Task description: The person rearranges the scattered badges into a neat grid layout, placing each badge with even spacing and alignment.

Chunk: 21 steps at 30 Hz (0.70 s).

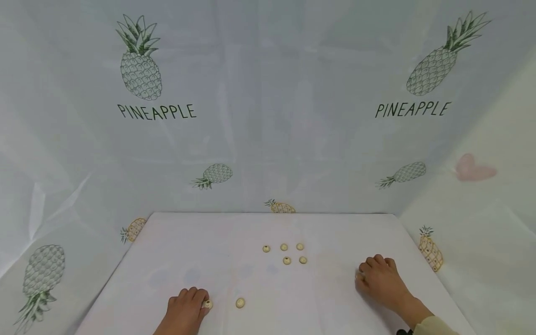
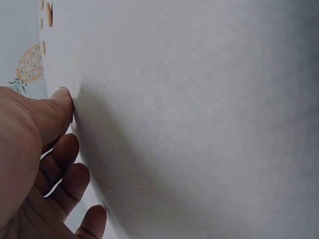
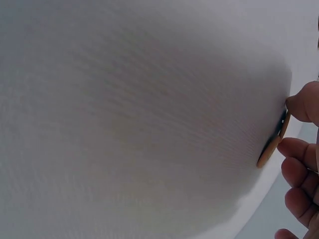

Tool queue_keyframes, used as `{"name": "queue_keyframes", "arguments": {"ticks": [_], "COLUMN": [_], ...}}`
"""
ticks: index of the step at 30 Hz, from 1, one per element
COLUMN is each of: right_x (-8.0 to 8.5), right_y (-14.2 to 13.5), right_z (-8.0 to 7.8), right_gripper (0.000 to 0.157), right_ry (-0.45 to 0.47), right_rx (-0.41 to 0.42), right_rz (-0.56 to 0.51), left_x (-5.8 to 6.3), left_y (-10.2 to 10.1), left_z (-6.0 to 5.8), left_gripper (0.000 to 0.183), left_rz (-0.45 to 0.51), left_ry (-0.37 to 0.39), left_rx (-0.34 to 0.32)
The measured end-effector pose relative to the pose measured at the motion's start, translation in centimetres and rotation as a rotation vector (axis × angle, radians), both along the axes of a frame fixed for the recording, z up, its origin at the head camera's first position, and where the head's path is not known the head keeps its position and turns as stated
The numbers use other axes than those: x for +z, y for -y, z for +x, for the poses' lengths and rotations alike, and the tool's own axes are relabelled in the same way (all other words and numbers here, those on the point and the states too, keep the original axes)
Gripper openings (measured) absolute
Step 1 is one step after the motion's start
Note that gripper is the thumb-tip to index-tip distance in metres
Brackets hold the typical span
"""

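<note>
Small pale round wooden discs lie on the white table. My left hand (image 1: 184,311), near the front left, pinches or holds the edge of one wooden disc (image 1: 207,304); in the left wrist view the thumb (image 2: 57,112) hides it. A second disc (image 1: 240,303) lies just right of that hand. At the right, my right hand (image 1: 383,284) rests low with curled fingers. The right wrist view shows thumb and index finger closed about a disc (image 3: 286,123) seen edge-on, with another disc (image 3: 268,152) right by the index fingertip.
Several more discs (image 1: 286,260) lie grouped in loose rows near the table's middle, between the hands. The white tabletop (image 1: 326,298) meets hanging cloth walls (image 1: 268,116) printed with pineapples at the back and both sides.
</note>
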State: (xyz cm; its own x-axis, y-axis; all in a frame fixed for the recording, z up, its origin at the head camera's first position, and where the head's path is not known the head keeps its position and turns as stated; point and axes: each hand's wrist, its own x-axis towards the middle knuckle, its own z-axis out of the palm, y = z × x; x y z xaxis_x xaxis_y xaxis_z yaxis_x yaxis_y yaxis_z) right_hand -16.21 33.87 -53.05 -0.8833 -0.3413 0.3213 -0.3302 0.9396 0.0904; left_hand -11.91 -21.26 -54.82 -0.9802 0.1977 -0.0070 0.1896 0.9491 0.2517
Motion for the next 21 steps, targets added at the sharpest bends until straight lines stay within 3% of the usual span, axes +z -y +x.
{"name": "queue_keyframes", "arguments": {"ticks": [10,16,21], "right_x": [-0.4,-0.5,0.1], "right_y": [0.3,1.1,1.2], "right_z": [-0.2,-0.2,0.1], "right_gripper": [0.019,0.029,0.024], "right_ry": [-0.062,-0.019,0.004], "right_rx": [0.061,0.147,0.109], "right_rz": [0.000,-0.053,-0.069], "left_x": [0.0,0.2,0.3], "left_y": [0.1,0.0,-0.2], "left_z": [0.1,0.4,0.3], "left_gripper": [0.025,0.024,0.023], "left_rz": [-0.002,-0.009,-0.015], "left_ry": [0.004,0.004,-0.008], "left_rx": [0.007,0.010,0.009]}}
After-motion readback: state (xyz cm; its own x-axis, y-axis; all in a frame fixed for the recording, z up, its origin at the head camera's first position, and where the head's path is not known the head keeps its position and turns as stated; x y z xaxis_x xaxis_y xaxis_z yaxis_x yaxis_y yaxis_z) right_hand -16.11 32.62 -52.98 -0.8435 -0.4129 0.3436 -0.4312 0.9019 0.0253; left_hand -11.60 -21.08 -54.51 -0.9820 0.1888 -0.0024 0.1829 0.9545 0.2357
